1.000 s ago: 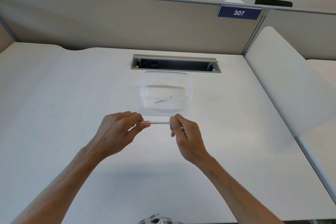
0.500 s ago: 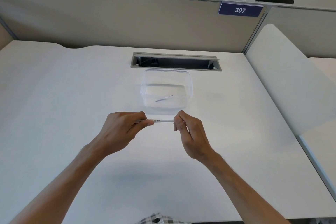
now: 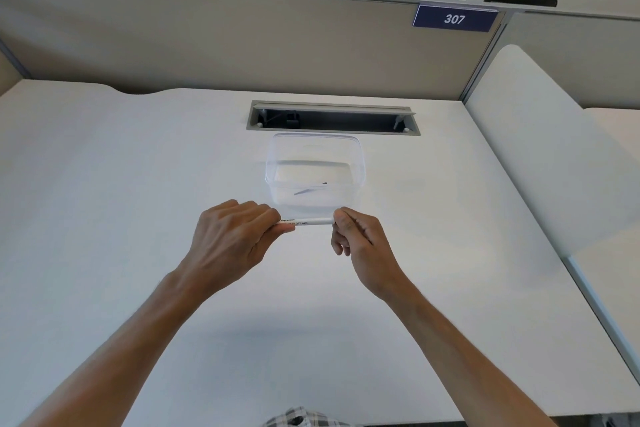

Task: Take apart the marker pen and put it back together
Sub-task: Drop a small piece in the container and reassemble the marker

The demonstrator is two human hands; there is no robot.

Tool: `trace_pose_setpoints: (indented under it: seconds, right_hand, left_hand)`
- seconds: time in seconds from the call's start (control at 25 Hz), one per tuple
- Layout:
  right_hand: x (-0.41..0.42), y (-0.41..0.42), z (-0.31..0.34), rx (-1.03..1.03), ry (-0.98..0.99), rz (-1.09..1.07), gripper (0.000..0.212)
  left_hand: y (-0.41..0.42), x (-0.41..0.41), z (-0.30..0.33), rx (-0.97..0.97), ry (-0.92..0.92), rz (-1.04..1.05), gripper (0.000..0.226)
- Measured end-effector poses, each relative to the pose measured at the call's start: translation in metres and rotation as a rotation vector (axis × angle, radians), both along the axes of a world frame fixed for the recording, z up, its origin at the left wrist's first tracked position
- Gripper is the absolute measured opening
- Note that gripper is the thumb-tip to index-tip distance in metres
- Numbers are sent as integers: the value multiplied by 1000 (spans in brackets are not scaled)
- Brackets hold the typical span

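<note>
Marker pen (image 3: 310, 222) level above desk (image 3: 104, 218), left hand (image 3: 228, 239) gripping one end, right hand (image 3: 360, 239) pinching other. Clear tub (image 3: 360, 163) just behind; cable slot (image 3: 332, 118) beyond; partition (image 3: 207, 38) at back.

Both hands meet over the middle of the white tabletop (image 3: 121, 201), holding a white marker pen (image 3: 310, 221) level between them. The left hand (image 3: 228, 239) has its fingers curled over one end, thumb underneath; the right hand (image 3: 360, 243) pinches the other end with thumb and forefinger. Small dark print shows on the barrel. Just beyond the pen, toward the far edge, stands a clear plastic container (image 3: 360, 163) with a thin dark part (image 3: 310, 188) lying inside. Behind it a cable slot (image 3: 332, 117) is cut into the tabletop. A beige partition (image 3: 207, 38) runs along the far edge, bearing a blue plate (image 3: 454, 19) marked 307.
</note>
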State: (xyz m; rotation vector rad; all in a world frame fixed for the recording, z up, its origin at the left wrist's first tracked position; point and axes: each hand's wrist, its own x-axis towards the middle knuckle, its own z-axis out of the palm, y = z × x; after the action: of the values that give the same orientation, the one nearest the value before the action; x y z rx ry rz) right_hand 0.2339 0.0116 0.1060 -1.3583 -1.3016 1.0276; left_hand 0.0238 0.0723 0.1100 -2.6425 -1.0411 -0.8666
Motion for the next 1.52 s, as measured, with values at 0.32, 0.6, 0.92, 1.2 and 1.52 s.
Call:
trace_pose_setpoints:
  seconds: [0.32, 0.6, 0.92, 1.2, 1.52]
  right_hand:
    - [0, 3, 10, -318, 147, 12, 44]
    - [-6, -4, 3, -123, -77, -22, 44]
    - [-13, -6, -3, 144, 20, -157, 27]
    - [-20, 2, 4, 121, 384, -345, 13]
    - [-29, 1, 3, 10, 449, -353, 9]
  left_hand:
    - [0, -3, 1, 161, 73, -23, 35]
    - [-2, -7, 1, -125, -35, -55, 37]
    - [-8, -6, -6, -458, -164, -7, 33]
    - [-19, 6, -18, -713, -306, -91, 21]
    - [-29, 21, -32, -889, -442, -107, 16]
